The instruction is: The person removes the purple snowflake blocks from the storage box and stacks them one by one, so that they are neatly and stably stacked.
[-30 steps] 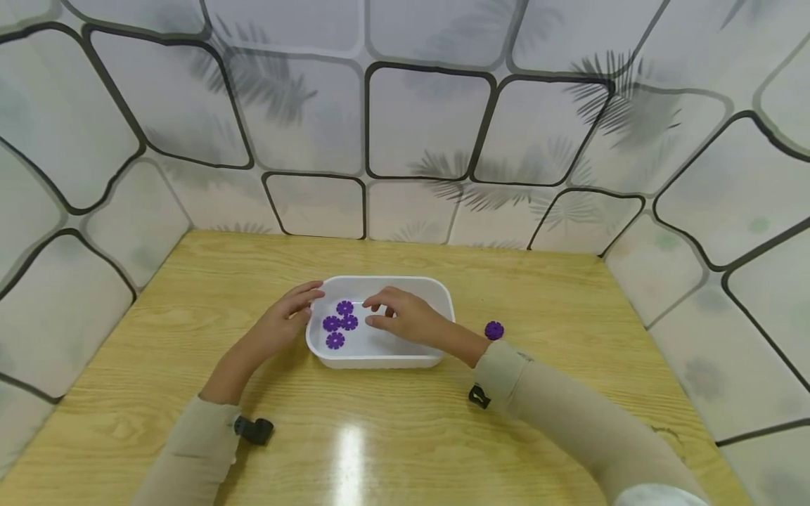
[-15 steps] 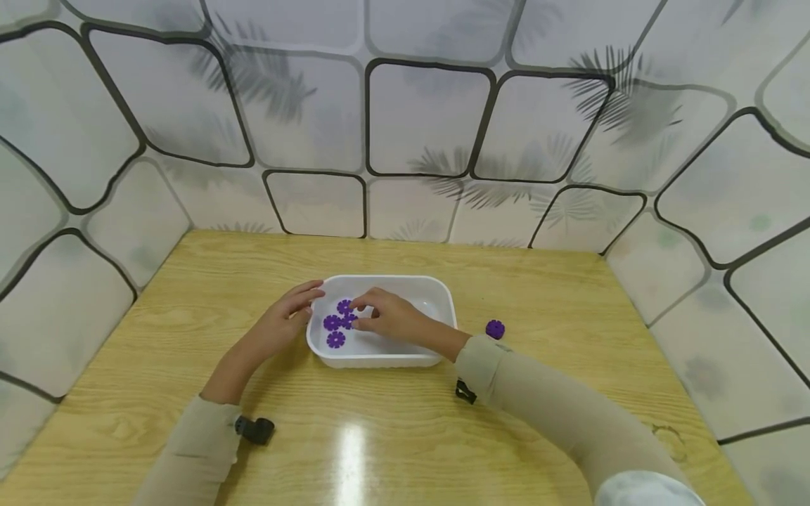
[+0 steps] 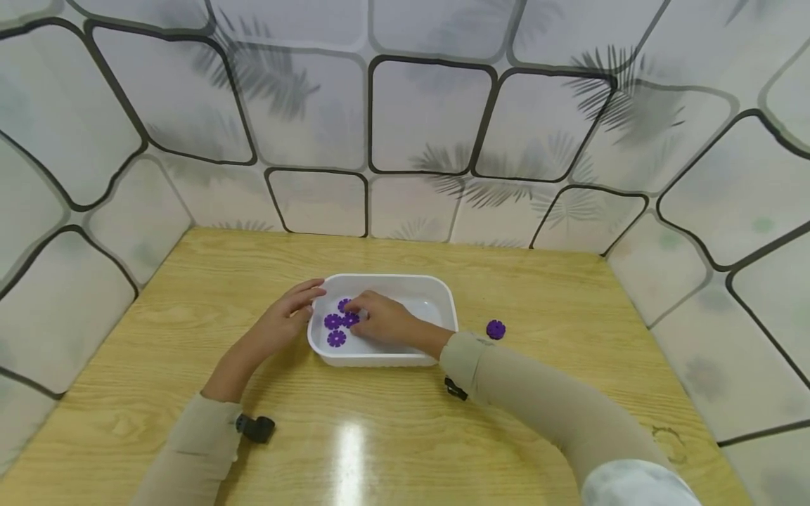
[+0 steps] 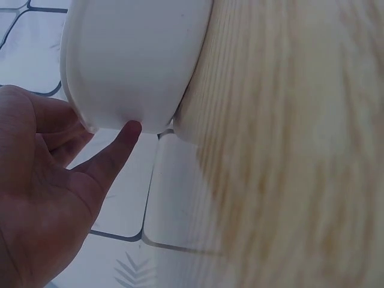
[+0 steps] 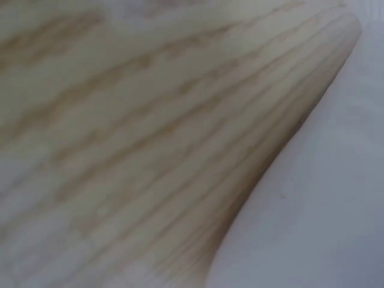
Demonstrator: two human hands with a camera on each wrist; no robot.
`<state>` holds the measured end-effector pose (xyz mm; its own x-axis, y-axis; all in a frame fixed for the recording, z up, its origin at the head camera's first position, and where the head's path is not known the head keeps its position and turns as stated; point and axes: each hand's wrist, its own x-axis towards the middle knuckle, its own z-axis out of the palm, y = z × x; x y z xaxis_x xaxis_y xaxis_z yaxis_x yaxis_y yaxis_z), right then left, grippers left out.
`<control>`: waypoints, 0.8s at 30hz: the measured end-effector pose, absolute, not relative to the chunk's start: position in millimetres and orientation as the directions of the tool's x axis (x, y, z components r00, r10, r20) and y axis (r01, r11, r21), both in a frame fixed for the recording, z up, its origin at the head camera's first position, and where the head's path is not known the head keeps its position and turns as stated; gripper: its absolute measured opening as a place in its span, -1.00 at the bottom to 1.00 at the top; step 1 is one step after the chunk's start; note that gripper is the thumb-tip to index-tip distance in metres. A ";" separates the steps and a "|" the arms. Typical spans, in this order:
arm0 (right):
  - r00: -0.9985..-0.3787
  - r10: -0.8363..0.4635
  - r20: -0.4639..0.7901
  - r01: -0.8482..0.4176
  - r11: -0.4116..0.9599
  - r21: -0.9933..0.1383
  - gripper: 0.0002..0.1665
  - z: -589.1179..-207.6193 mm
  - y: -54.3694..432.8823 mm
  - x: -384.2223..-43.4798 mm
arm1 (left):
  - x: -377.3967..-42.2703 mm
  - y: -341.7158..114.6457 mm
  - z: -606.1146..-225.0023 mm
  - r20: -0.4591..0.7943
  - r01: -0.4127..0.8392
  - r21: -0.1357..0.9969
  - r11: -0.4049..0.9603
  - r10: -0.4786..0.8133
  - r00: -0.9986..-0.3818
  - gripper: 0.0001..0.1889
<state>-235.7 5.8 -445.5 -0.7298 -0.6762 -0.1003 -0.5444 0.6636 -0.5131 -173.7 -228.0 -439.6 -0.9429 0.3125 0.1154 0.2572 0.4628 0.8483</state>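
Note:
A white plastic tub (image 3: pixel 405 280) sits on the table, with several purple snowflake-shaped building discs (image 3: pixel 337 339) lying flat in its left part. My left hand (image 3: pixel 281 318) holds the tub's left end, fingers over the rim. In the left wrist view, the left hand (image 4: pixel 51 180) has its thumb against the tub's outer wall (image 4: pixel 132 66). My right hand (image 3: pixel 386 320) reaches inside the tub. Its fingertips and thumb stand apart around a purple disc (image 3: pixel 350 320), and partly cover the farthest one. Whether they touch a disc is unclear. The right wrist view shows no hand.
A purple ball-like piece (image 3: pixel 496 329) lies on the wooden table (image 3: pixel 538 295) right of the tub. Patterned walls (image 3: pixel 430 116) enclose the table at the back and sides. The right wrist view has only tabletop (image 5: pixel 138 120) and the tub's side (image 5: pixel 312 210).
My right hand has moved left inside the tub, from beside the discs to over them. The left hand keeps its place at the tub's end.

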 end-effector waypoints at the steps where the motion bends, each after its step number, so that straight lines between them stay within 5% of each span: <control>1: -0.732 -0.673 -0.108 -0.543 0.672 -0.504 -0.44 -445.1 5.0 -235.2 | -173.8 -227.8 -439.8 0.117 0.259 0.849 0.461 0.313 -0.942 -0.57; 24: -0.751 -0.646 -0.137 -0.509 0.699 -0.503 -0.48 -446.0 -0.9 -236.7 | -173.4 -227.2 -437.7 0.115 0.258 0.845 0.468 0.313 -0.943 -0.57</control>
